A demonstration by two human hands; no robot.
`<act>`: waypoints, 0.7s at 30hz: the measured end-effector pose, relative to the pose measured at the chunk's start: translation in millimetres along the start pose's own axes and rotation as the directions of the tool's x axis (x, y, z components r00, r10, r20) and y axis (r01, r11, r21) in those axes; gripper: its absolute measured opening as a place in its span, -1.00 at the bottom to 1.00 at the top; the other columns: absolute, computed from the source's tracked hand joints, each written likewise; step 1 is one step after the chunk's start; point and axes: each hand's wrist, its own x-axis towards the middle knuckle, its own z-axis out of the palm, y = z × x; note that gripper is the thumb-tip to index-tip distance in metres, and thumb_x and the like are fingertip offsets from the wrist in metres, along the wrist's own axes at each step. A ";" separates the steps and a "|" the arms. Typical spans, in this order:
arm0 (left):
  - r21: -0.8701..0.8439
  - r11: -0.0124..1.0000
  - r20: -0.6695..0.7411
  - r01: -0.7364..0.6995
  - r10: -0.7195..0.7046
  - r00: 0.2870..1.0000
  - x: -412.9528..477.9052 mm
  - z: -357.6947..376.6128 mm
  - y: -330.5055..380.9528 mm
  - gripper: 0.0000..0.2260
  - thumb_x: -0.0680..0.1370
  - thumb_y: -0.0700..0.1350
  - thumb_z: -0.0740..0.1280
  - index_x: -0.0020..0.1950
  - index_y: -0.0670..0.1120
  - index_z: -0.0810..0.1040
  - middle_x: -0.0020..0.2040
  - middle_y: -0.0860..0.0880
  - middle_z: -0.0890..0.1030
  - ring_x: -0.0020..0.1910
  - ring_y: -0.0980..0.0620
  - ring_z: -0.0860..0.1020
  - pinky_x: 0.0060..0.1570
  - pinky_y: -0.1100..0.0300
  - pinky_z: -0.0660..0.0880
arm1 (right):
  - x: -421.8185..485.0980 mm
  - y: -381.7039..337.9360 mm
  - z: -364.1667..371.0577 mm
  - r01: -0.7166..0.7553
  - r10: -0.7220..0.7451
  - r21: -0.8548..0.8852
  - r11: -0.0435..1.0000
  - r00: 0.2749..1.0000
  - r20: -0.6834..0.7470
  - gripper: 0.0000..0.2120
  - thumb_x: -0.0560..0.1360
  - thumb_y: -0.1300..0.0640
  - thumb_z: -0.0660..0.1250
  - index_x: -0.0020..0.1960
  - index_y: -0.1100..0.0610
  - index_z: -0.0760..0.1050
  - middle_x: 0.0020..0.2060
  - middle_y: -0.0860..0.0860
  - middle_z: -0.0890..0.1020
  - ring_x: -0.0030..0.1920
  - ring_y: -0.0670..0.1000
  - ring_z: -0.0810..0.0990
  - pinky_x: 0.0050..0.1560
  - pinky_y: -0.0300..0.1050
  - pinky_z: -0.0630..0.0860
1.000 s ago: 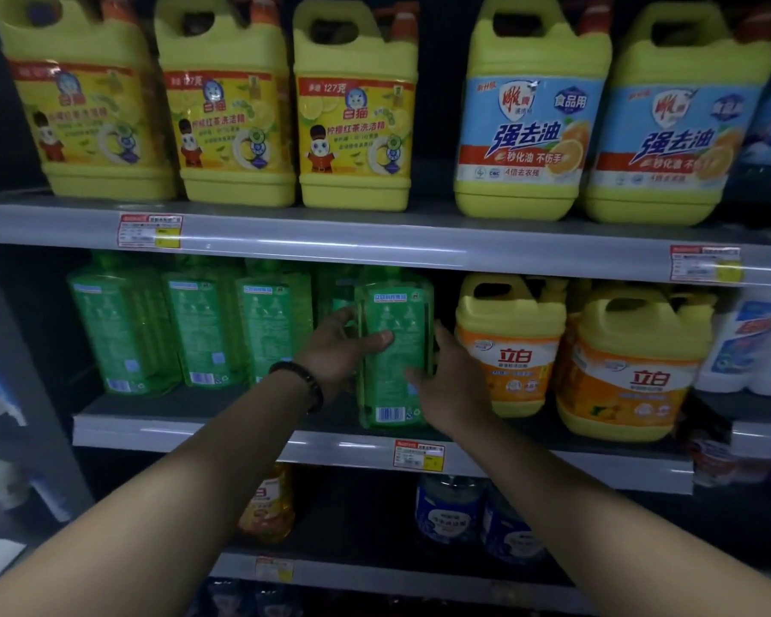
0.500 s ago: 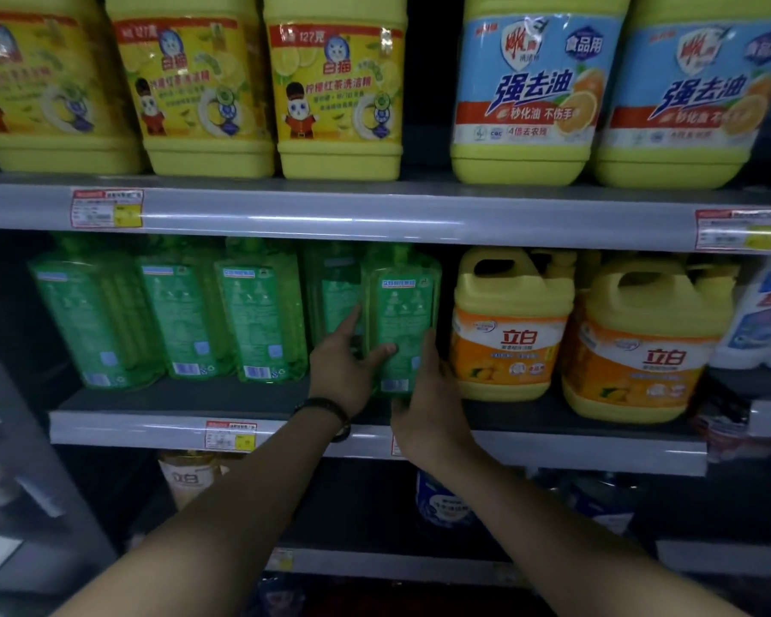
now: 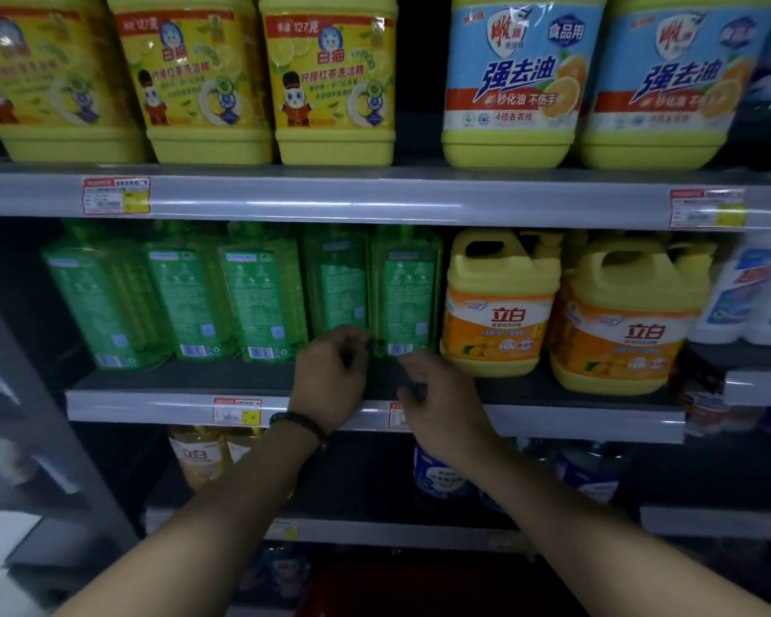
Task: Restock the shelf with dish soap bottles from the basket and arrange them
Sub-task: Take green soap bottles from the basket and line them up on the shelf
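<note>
Bottle [image 3: 403, 300] to be squared up

It is stood rightmost in the green row [image 3: 188, 300] on the shelf [image 3: 152, 405], beside a jug [image 3: 499, 305]. Left hand [image 3: 330, 380] and right hand [image 3: 441, 403] are loosely curled before its base, nothing held; fingertip contact is blurred, perhaps none. Its base should be nudged flush with its neighbours.

green dish soap bottles [image 3: 259, 300], upright row, middle shelf [image 3: 161, 405]
</note>
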 end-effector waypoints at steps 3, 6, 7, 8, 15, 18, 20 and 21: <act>0.010 0.996 -0.002 -0.092 0.092 0.996 -42.2 -24.8 2.0 -0.88 0.63 -0.21 0.40 0.06 -0.03 0.70 -0.06 0.09 0.72 -0.13 0.21 0.63 -0.14 0.58 0.39 | -26.6 4.7 -0.9 0.038 -0.038 0.006 0.999 0.999 -0.005 -0.74 0.63 0.21 0.39 0.31 0.07 0.60 0.15 -0.01 0.69 0.14 -0.08 0.65 0.17 -0.14 0.61; 0.012 0.994 0.112 -0.108 0.106 0.988 -94.6 -42.1 -10.5 -0.87 0.60 -0.21 0.42 0.03 0.02 0.68 -0.08 0.19 0.69 -0.12 0.34 0.61 -0.12 0.57 0.38 | -56.0 17.3 6.1 0.031 -0.030 -0.013 0.999 0.998 0.050 -0.80 0.64 0.19 0.39 0.23 0.02 0.61 0.02 -0.09 0.69 0.03 -0.18 0.65 0.02 -0.27 0.59; 0.017 0.996 0.172 -0.092 0.087 0.981 -113.3 -45.2 -17.7 -0.87 0.59 -0.20 0.43 0.04 0.03 0.67 -0.09 0.23 0.67 -0.11 0.36 0.61 -0.10 0.56 0.38 | -66.4 22.2 10.7 0.010 -0.008 -0.024 1.000 0.996 0.085 -0.81 0.64 0.18 0.39 0.23 0.01 0.61 0.01 -0.11 0.68 0.01 -0.18 0.65 0.01 -0.27 0.59; 0.017 0.997 0.231 -0.076 0.070 0.971 -131.9 -47.5 -25.5 -0.86 0.59 -0.20 0.43 0.05 0.04 0.67 -0.10 0.27 0.65 -0.10 0.36 0.61 -0.10 0.54 0.40 | -75.9 28.0 15.9 -0.007 0.011 -0.035 0.999 0.993 0.119 -0.81 0.63 0.17 0.40 0.23 0.01 0.61 -0.01 -0.12 0.68 0.01 -0.17 0.65 0.01 -0.25 0.61; 0.112 0.983 0.530 0.144 -0.182 0.828 -244.4 -33.9 -78.6 -0.91 0.59 -0.12 0.42 -0.07 0.01 0.72 -0.17 0.24 0.64 -0.18 0.31 0.60 -0.15 0.36 0.46 | -149.5 75.0 81.6 -0.194 0.254 -0.175 0.965 0.853 0.456 -0.79 0.62 0.06 0.43 0.24 -0.02 0.58 0.06 -0.11 0.67 0.05 -0.13 0.65 0.07 -0.12 0.64; 0.169 0.966 0.604 0.194 -0.257 0.754 -274.3 -17.3 -101.8 -0.85 0.61 0.02 0.36 -0.05 0.01 0.69 -0.15 0.11 0.70 -0.17 0.14 0.66 -0.18 0.21 0.47 | -176.4 98.9 112.2 -0.259 0.377 -0.283 0.923 0.756 0.536 -0.76 0.60 0.01 0.44 0.26 -0.03 0.57 0.01 -0.11 0.64 0.01 -0.11 0.63 0.08 -0.09 0.63; 0.229 0.946 0.641 0.228 -0.323 0.696 -290.7 -8.8 -119.6 -0.76 0.64 0.09 0.30 0.07 0.01 0.70 -0.03 0.03 0.73 -0.05 0.01 0.69 -0.07 0.07 0.60 | -190.1 115.1 131.8 -0.290 0.447 -0.349 0.891 0.695 0.563 -0.74 0.60 -0.02 0.43 0.26 -0.05 0.54 0.03 -0.10 0.60 0.02 -0.07 0.61 0.11 -0.04 0.63; 0.262 0.933 0.667 0.247 -0.360 0.652 -296.7 -5.1 -127.6 -0.73 0.65 0.10 0.28 0.14 0.01 0.69 0.05 -0.01 0.73 0.02 -0.04 0.70 0.02 -0.01 0.63 | -196.4 123.3 141.8 -0.304 0.477 -0.376 0.875 0.666 0.574 -0.73 0.60 -0.02 0.43 0.27 -0.04 0.52 0.06 -0.08 0.59 0.03 -0.06 0.60 0.11 -0.03 0.63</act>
